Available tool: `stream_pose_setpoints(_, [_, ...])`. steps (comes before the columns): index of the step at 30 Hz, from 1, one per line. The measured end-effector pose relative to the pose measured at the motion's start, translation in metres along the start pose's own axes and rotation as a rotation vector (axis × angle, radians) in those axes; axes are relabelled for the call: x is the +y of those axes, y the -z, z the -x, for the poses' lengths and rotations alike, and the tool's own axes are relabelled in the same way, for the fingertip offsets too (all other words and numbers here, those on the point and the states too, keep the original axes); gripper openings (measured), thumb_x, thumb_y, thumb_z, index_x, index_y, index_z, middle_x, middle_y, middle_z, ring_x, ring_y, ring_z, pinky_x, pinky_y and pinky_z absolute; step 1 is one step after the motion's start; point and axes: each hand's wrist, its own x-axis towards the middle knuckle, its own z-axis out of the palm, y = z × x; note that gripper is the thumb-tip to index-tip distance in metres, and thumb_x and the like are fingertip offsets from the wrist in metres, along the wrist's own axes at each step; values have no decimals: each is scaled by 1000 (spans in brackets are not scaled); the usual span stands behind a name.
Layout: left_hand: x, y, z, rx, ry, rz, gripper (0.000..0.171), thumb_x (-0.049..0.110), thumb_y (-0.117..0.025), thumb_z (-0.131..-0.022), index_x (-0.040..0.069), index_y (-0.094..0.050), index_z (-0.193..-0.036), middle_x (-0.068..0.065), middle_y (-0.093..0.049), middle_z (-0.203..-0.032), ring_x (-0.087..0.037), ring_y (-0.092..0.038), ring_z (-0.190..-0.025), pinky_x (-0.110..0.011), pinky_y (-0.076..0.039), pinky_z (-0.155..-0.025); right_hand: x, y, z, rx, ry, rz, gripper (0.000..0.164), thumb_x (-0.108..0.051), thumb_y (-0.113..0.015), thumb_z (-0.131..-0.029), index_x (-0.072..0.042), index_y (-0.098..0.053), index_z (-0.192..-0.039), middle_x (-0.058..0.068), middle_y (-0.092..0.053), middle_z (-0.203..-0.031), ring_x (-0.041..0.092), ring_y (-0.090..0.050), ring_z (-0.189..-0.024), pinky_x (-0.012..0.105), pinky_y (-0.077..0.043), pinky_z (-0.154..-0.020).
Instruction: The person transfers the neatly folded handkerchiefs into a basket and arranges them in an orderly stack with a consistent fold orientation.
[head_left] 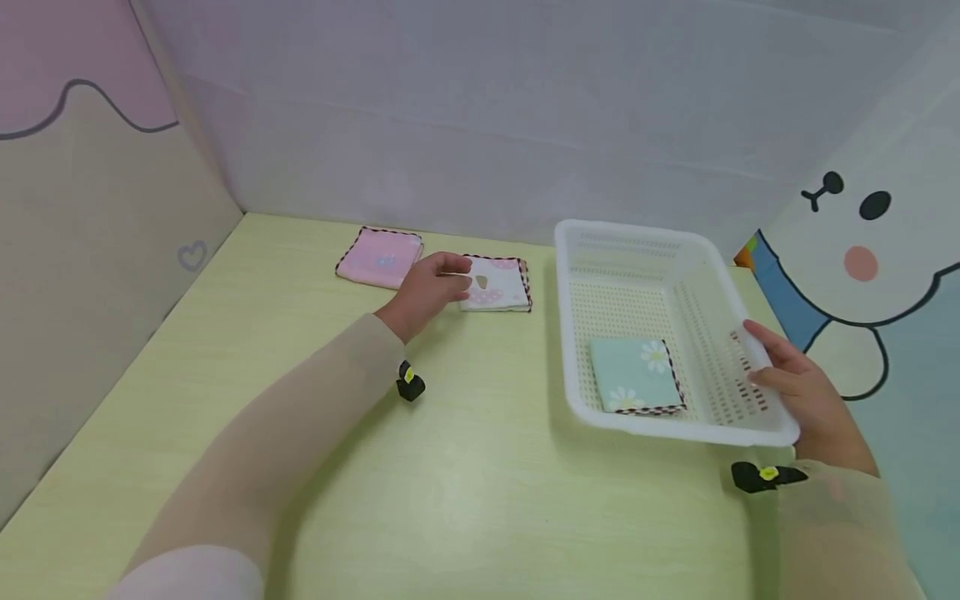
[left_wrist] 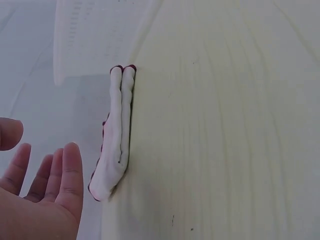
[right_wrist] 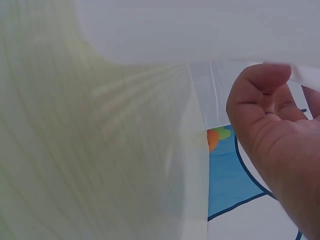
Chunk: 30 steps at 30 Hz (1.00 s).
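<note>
My left hand (head_left: 429, 292) is held over the table beside a folded white cloth (head_left: 504, 287) with pink patches and a dark striped edging. In the left wrist view its fingers (left_wrist: 70, 180) are spread loosely, apart from the folded cloth's layered side. By its right rim, my right hand (head_left: 813, 408) grips a white plastic basket (head_left: 615, 308), thumb over the edge. Inside the basket lies a folded mint-green cloth (head_left: 633, 371) with white daisies. The right wrist view shows the basket's pale side above the tabletop, and the right hand (right_wrist: 280, 120) curled at its edge.
A folded pink cloth (head_left: 378, 258) lies left of the white one, partly behind the left hand. The pale yellow-green table (head_left: 450, 500) meets a plain grey-white wall (head_left: 465, 108) at the back. A cartoon-printed panel (head_left: 862, 275) rises on the right.
</note>
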Motion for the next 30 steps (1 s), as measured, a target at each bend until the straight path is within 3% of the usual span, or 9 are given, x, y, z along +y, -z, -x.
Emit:
stream_pose_setpoints(8, [-4, -1, -12, 54, 41, -74, 39, 15, -64, -101, 6, -57, -139, -11, -55, -142, -26, -64, -116, -38, -47, -105, -1, -4, 0, 20, -25, -3, 76, 2, -61, -101, -35, -34, -162, -5, -19, -169, 7, -63, -106, 36, -61, -80])
stream_pose_setpoints(17, [-9, -3, -21, 132, 61, -170, 37, 15, -65, -99, 9, -61, -135, -6, -57, -134, -22, -55, -118, -36, -49, -99, -1, -1, 0, 2, 2, -24, 75, 5, -59, -101, -32, -35, -162, -1, -26, -161, 5, -65, -104, 32, -61, -79])
stream_pose_setpoints(22, [-12, -3, -24, 158, 83, -228, 35, 15, -66, -98, 10, -62, -132, -4, -57, -133, -21, -55, -118, -36, -50, -97, 1, 0, 0, 4, 0, 13, 75, 1, -61, -102, -36, -33, -162, -4, -20, -168, 7, -63, -108, 36, -61, -80])
stream_pose_setpoints(30, [-14, -3, -28, 202, 97, -210, 37, 12, -68, -96, 11, -62, -133, -6, -55, -135, -24, -59, -111, -37, -51, -96, 2, 3, 1, -4, 10, 43, 76, -1, -62, -102, -37, -33, -162, -2, -17, -169, 8, -62, -109, 37, -61, -81])
